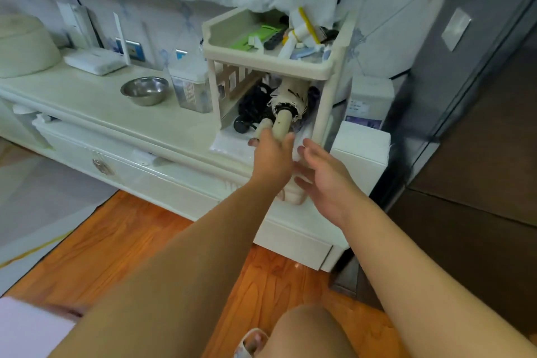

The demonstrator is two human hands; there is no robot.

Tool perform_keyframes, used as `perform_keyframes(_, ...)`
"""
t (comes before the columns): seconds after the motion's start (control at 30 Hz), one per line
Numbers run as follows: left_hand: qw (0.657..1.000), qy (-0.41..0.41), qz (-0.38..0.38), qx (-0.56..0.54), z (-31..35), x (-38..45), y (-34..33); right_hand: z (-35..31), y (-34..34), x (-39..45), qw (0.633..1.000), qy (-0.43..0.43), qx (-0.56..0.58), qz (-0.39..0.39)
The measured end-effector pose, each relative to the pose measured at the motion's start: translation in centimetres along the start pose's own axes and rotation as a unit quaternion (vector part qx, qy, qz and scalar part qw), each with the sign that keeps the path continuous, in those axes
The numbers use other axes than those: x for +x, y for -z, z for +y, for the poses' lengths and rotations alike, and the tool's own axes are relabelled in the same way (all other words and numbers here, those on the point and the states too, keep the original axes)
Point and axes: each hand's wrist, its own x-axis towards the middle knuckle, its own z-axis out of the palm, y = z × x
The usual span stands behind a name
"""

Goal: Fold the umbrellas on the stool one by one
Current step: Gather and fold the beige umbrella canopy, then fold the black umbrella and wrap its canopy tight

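Under the top tray of the cream rack (328, 102), the folded cream umbrella (289, 96) lies beside a black one (252, 104), your left hand (271, 158) gripping its handle while your right hand (322, 177) hovers spread just beside.

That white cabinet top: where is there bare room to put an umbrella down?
The cabinet top is bare left of the steel bowl, in front of the router. The rack's lower shelf is crowded: the left hand grips the cream umbrella beside a black umbrella. The top tray is cluttered.
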Motion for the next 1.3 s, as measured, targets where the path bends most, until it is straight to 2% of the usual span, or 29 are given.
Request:
perform_keyframes(0.13, 0.981, -0.044, -0.005, 0.189, -0.5, 3.6, 0.3, 0.3, 1.2, 0.4, 0.998, 0.022, -0.044, 0.025)
perform_keyframes(0.23, 0.969, -0.042, 0.045, 0.240, -1.9, 4.0, 1.5, 0.5, 1.4, 0.8, 0.998, 0.015, -0.063, 0.015)
perform_keyframes(0.33, 0.951, -0.035, 0.035, 0.305, -1.9, 4.7, 1.8, 0.3, 1.1, 1.2, 0.997, 0.010, -0.072, 0.017)
perform_keyframes(0.4, 0.952, -0.024, 0.018, 0.303, -1.8, 4.5, 2.0, 0.0, 0.5, 1.1, 0.996, 0.008, -0.091, 0.019)
perform_keyframes(0.5, 0.966, 0.010, -0.010, 0.258, -2.1, 2.0, 3.1, 0.2, -1.1, 0.3, 0.982, 0.028, -0.177, 0.066)
perform_keyframes(0.6, 0.951, 0.007, -0.012, 0.308, -4.0, -3.1, 6.6, 1.0, -4.6, -2.0, 0.968, 0.053, -0.234, 0.078)
perform_keyframes(0.67, 0.951, 0.040, -0.016, 0.305, -6.0, -7.4, 10.6, 2.1, -8.0, -4.1, 0.965, 0.051, -0.255, 0.011)
perform_keyframes(0.73, 0.946, 0.093, -0.017, 0.312, -8.2, -12.3, 15.4, 3.5, -12.1, -6.4, 0.954, 0.018, -0.284, -0.091)
perform_keyframes(0.87, 0.912, 0.227, 0.006, 0.341, -12.1, -23.2, 25.4, 7.9, -21.4, -12.1, 0.888, -0.030, -0.359, -0.287)
perform_keyframes(1.0, 0.896, 0.330, 0.097, 0.282, -14.1, -34.2, 33.7, 11.5, -29.5, -19.2, 0.823, -0.050, -0.376, -0.423)
perform_keyframes(1.13, 0.891, 0.358, 0.185, 0.207, -15.0, -42.7, 38.9, 14.0, -35.8, -25.9, 0.774, -0.082, -0.374, -0.504)
perform_keyframes(1.3, 0.869, 0.431, 0.197, 0.139, -20.9, -50.0, 41.4, 20.0, -41.2, -31.6, 0.730, -0.094, -0.428, -0.525)
